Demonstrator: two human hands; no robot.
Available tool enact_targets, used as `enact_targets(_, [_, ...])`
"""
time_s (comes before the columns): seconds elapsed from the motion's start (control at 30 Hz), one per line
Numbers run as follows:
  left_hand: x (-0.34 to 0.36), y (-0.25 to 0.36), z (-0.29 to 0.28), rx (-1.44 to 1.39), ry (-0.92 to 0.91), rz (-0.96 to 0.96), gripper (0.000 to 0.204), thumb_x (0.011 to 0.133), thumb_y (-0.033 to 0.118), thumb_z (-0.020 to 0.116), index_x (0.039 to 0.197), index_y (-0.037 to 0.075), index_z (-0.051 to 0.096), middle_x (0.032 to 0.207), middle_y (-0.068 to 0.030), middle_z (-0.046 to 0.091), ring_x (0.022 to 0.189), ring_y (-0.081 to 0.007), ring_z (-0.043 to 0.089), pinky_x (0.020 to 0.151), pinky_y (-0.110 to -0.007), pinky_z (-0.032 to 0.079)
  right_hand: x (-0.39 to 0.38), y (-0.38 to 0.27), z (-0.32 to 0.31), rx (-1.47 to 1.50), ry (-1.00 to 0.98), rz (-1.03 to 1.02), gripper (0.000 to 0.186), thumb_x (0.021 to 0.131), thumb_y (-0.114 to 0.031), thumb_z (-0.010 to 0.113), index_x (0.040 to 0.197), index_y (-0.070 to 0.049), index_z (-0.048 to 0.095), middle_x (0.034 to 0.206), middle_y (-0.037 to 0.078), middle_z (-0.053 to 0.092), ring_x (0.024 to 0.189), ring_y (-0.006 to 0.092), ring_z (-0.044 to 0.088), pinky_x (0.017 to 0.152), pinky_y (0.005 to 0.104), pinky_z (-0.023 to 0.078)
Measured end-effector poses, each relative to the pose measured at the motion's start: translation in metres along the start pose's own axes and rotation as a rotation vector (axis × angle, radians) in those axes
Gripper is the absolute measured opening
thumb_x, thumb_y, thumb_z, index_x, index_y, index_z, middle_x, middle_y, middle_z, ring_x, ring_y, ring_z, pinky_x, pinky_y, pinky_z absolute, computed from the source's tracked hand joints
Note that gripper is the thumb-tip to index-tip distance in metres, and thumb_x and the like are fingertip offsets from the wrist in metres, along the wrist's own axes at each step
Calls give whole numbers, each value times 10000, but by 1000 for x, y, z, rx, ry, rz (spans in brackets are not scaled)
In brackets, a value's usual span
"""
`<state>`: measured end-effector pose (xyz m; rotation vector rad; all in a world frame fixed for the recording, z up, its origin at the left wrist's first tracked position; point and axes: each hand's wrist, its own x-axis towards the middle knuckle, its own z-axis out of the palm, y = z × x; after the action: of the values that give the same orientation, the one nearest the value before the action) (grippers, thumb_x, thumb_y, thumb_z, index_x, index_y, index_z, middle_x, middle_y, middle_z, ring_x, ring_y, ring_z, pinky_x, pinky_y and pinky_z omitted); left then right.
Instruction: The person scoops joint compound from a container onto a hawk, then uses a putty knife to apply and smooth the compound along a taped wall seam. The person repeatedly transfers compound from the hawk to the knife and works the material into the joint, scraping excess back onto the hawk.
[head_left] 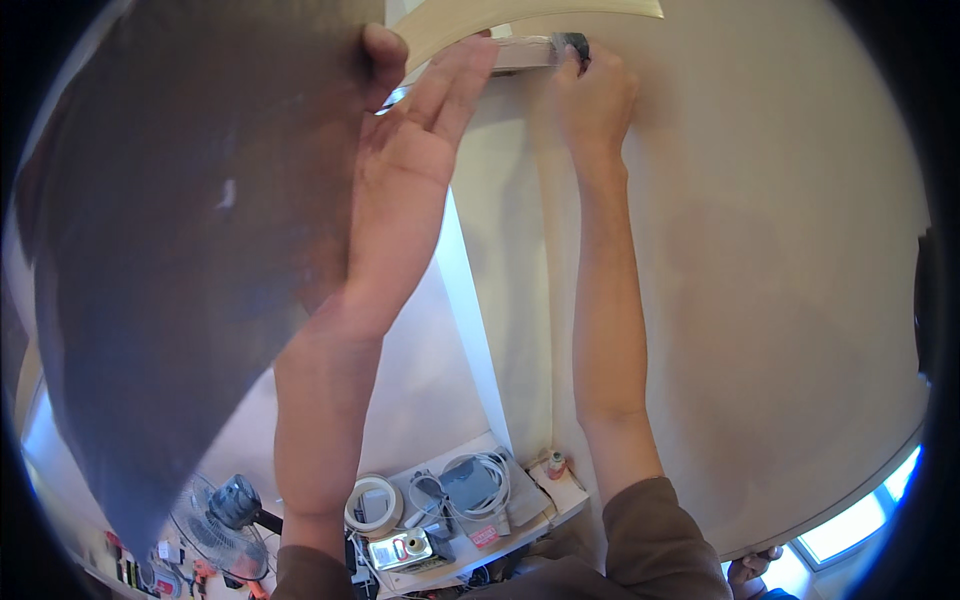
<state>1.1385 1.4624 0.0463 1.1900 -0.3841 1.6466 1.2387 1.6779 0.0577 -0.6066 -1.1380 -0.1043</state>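
My left hand (pixel 410 165) is raised beside a glossy dark panel (pixel 170 220), palm showing and fingers stretched upward to a long pale strip (pixel 520 12) and a white bar (pixel 525 52) at the top. My right hand (pixel 600 100) is higher up on the right, fingers closed on a small dark object (pixel 573 45) at the bar's right end. A broad cream surface (pixel 780 260) lies beside my right arm. What the left fingertips touch behind the bar is hard to make out.
Below are a shelf (pixel 545 490) with a tape roll (pixel 375 500), coiled cable (pixel 485 465) and silver device (pixel 400 550), plus a fan (pixel 230 515) at lower left. Another person's hand (pixel 750 565) shows at bottom right, near a bright window (pixel 840 530).
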Motion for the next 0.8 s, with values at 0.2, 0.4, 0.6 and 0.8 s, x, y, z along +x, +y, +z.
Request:
enact_targets(0.2, [7, -14, -17, 372, -113, 111, 316, 1036, 132, 347, 1299, -42, 371, 1293, -135, 407, 1449, -421, 270, 1277, -545, 136, -2, -11, 3, 104, -9, 4, 213, 878, -115, 624, 1011, 2, 742, 805, 234, 699, 778, 425, 680, 736, 481, 537])
enact_targets(0.4, [6, -18, -19, 704, -142, 133, 323, 1016, 120, 398, 1301, -31, 395, 1290, -152, 438, 1451, -423, 264, 1274, -550, 130, -34, -28, 17, 98, 63, -151, 261, 832, -81, 627, 1065, -43, 736, 788, 228, 695, 751, 410, 687, 701, 488, 549])
enact_targets(0.6, [-4, -3, 14, 115, -10, 77, 275, 981, 162, 564, 1083, -77, 476, 1461, -319, 277, 1494, -468, 77, 1276, -564, 105, -79, -80, 6, 205, -107, -144, 209, 879, -64, 603, 1062, -57, 703, 680, 190, 657, 628, 388, 657, 583, 458, 526])
enact_targets(0.8, [-4, -3, 11, 127, -18, -41, 268, 978, 172, 596, 1031, -71, 494, 1587, -351, 67, 1518, -439, -10, 1279, -535, 109, -75, -14, -1, 592, 214, 94, 261, 941, -52, 612, 1176, 17, 703, 827, 188, 737, 621, 226, 702, 607, 297, 569])
